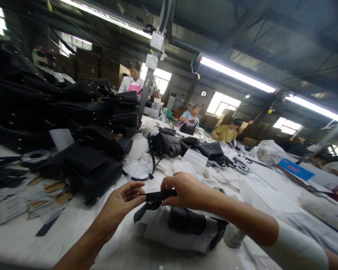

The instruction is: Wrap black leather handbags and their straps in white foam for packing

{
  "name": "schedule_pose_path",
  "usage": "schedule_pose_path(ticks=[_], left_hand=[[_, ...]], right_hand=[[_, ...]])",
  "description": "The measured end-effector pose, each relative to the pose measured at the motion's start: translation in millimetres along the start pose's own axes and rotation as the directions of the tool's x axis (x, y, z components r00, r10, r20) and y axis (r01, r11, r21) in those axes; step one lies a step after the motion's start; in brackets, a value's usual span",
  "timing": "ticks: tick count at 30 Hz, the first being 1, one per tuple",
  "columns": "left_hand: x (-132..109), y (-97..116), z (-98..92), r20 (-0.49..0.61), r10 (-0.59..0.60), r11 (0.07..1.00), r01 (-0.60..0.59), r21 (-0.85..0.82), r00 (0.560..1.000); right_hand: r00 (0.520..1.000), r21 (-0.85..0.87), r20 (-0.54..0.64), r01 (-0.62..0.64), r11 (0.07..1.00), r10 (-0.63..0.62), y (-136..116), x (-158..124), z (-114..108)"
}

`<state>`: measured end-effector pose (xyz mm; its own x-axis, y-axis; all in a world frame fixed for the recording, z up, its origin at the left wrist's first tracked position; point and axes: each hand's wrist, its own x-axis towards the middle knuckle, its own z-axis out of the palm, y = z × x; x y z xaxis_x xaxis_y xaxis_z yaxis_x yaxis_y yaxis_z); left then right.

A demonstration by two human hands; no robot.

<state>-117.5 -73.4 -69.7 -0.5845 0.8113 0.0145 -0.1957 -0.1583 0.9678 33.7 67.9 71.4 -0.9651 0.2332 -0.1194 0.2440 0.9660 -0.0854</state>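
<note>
My left hand and my right hand both pinch a black strap above the white table. The left fingers grip its left end, where a dark clasp hangs. The right fingers close on its right end. A loose tail of the strap droops down toward a black bag lying partly wrapped in white paper just below my hands.
Black handbags are piled high at the left and more lie mid-table. White paper sheets and cardboard tags litter the surface. Three people work at the far end. A blue box sits at the right.
</note>
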Motion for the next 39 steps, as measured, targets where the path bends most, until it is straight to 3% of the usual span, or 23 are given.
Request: schedule_pose_path(ticks=[3, 7, 11, 13, 16, 18, 20, 22, 25, 27, 29, 34, 37, 39], left_hand=[[0, -15, -44.1, -0.174, -0.017, 0.996, 0.031, 0.082, 0.985], [-12, -45, -100.2, -0.367, -0.059, 0.983, 0.117, 0.139, 0.928], [-22, -66, -118.6, -0.394, -0.005, 0.955, 0.121, 0.270, 0.919], [-22, -66, -111.2, -0.378, 0.053, 0.898, 0.121, 0.422, 0.924], [-17, -50, -82.6, -0.291, 0.194, 0.760, 0.043, 0.648, 0.937], [-12, -35, -57.6, -0.138, 0.337, 0.708, -0.154, 0.690, 0.931], [-6, -22, -35.3, 0.017, 0.417, 0.672, -0.320, 0.667, 0.909], [0, -18, -20.9, 0.133, 0.402, 0.640, -0.381, 0.667, 0.906], [5, -27, -13.1, 0.250, 0.224, 0.599, -0.336, 0.727, 0.942], [0, -36, -10.2, 0.297, 0.122, 0.582, -0.311, 0.752, 0.947], [-12, -43, -4.6, 0.332, 0.092, 0.592, -0.320, 0.739, 0.939], [-44, -41, 9.9, 0.313, 0.099, 0.768, -0.273, 0.579, 0.945], [-52, -37, 5.1, 0.257, 0.046, 0.861, -0.169, 0.480, 0.965], [-53, -35, -0.3, 0.223, -0.016, 0.915, -0.075, 0.397, 0.975]], right_hand=[[0.999, 0.006, 0.028, -0.024, 1.000, 0.024, 7, 0, -3], [0.998, 0.121, 0.056, -0.009, 0.993, 0.002, 19, 5, 0], [0.994, 0.321, 0.057, 0.068, 0.945, -0.091, 31, 8, 1], [0.992, 0.449, 0.050, 0.078, 0.890, -0.112, 37, 7, 0], [0.988, 0.681, 0.037, 0.087, 0.727, -0.153, 41, 3, -3], [0.985, 0.783, 0.017, 0.095, 0.614, -0.173, 40, 1, -4], [0.987, 0.811, -0.017, 0.106, 0.575, -0.159, 37, -1, -4], [0.990, 0.794, -0.067, 0.130, 0.594, -0.127, 34, -4, -4], [0.982, 0.763, -0.141, 0.188, 0.619, -0.124, 34, -13, -5], [0.976, 0.733, -0.178, 0.217, 0.644, -0.126, 38, -21, -4], [0.970, 0.658, -0.221, 0.225, 0.719, -0.101, 43, -27, -2], [0.943, 0.323, -0.330, 0.156, 0.933, -0.044, 55, -33, 7], [0.913, 0.126, -0.402, 0.126, 0.984, -0.065, 50, -38, 8], [0.861, -0.010, -0.492, 0.146, 0.989, -0.132, 37, -47, 8]])
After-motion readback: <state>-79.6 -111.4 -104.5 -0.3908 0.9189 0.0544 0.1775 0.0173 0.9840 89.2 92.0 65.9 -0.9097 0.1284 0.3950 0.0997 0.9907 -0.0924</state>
